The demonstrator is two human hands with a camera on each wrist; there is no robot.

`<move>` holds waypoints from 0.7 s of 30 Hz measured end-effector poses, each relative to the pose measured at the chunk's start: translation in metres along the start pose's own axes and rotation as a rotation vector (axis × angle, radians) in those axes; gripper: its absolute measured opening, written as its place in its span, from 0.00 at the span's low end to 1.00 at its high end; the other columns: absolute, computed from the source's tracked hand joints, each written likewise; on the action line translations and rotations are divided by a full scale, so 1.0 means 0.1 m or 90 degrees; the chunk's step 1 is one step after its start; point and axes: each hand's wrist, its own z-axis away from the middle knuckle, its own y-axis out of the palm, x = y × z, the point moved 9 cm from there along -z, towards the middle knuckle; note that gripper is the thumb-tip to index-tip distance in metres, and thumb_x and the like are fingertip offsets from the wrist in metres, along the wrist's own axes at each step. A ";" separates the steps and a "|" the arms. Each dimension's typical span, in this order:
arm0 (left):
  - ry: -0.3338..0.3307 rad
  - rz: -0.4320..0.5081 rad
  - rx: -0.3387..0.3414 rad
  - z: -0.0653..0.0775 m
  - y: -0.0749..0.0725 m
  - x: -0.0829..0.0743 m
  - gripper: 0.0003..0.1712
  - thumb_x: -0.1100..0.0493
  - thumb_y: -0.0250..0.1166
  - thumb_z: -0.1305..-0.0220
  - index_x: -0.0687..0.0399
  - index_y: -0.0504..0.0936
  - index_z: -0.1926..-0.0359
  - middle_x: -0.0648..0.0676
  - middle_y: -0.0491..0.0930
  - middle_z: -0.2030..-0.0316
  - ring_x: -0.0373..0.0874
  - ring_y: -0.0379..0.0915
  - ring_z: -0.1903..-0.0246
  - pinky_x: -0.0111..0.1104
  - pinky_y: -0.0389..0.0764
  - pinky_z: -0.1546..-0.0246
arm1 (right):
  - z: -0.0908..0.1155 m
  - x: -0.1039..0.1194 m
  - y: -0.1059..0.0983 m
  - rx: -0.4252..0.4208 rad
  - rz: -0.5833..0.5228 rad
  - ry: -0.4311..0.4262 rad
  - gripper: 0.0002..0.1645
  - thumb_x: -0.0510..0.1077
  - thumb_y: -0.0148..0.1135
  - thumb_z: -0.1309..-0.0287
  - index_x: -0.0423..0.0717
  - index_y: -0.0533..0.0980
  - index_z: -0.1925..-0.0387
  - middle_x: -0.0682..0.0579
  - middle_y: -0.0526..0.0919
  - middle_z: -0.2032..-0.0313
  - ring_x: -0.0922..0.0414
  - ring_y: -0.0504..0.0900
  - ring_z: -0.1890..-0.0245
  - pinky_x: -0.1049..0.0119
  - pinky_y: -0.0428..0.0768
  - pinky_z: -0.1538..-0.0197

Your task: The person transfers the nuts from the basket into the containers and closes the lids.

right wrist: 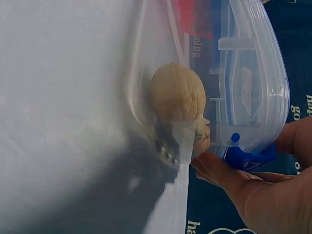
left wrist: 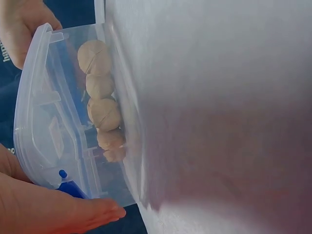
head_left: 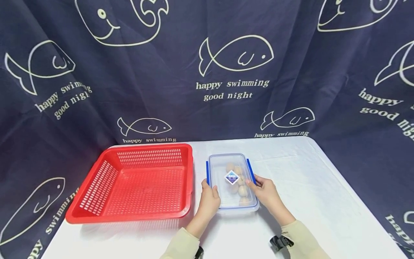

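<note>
A clear lidded food container (head_left: 220,162) with blue side latches (head_left: 249,169) is held between both hands, its base close over the white cloth. Several walnuts (left wrist: 104,113) lie inside, showing through the clear wall and lid. My left hand (head_left: 209,201) grips the left side, thumb by the lid's edge and fingers along the wall. On the opposite side, my right hand (head_left: 269,192) pinches the container at the latch, its thumb on top. In the right wrist view, a blue latch (right wrist: 248,158) sticks out between the thumb and fingers.
A red slotted plastic basket (head_left: 145,212) stands left of the container, with nothing in it. White cloth (head_left: 307,190) covers the table. Behind hangs a dark blue curtain (head_left: 181,97) with fish drawings and lettering. A diamond-shaped label (head_left: 232,177) is on the lid.
</note>
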 end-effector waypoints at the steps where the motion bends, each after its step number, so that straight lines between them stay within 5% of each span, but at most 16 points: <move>1: 0.002 -0.003 0.002 0.00 0.00 -0.01 0.27 0.72 0.50 0.34 0.87 0.53 0.40 0.85 0.65 0.47 0.73 0.64 0.43 0.57 0.65 0.40 | 0.00 0.01 0.00 -0.001 0.013 -0.003 0.34 0.44 0.58 0.34 0.20 0.63 0.39 0.27 0.72 0.46 0.38 0.75 0.45 0.55 0.76 0.46; 5: 0.014 -0.007 0.001 0.00 0.01 -0.03 0.29 0.72 0.50 0.34 0.88 0.51 0.38 0.85 0.59 0.42 0.75 0.59 0.40 0.57 0.61 0.38 | 0.00 0.03 0.01 -0.005 0.053 -0.028 0.32 0.44 0.56 0.33 0.21 0.63 0.39 0.27 0.73 0.46 0.37 0.75 0.45 0.52 0.76 0.45; 11: 0.037 -0.028 0.000 0.05 0.02 -0.07 0.28 0.73 0.49 0.34 0.87 0.53 0.39 0.84 0.63 0.44 0.75 0.64 0.44 0.57 0.66 0.41 | 0.04 0.08 0.02 -0.022 0.116 -0.086 0.30 0.41 0.55 0.33 0.21 0.64 0.40 0.26 0.75 0.48 0.35 0.79 0.51 0.49 0.79 0.50; 21: 0.030 -0.026 0.010 0.03 0.01 -0.07 0.27 0.73 0.48 0.33 0.87 0.52 0.38 0.84 0.61 0.43 0.74 0.63 0.43 0.57 0.66 0.41 | 0.03 0.16 0.04 -0.012 0.142 -0.117 0.29 0.40 0.54 0.32 0.18 0.63 0.41 0.24 0.74 0.50 0.35 0.80 0.53 0.48 0.80 0.51</move>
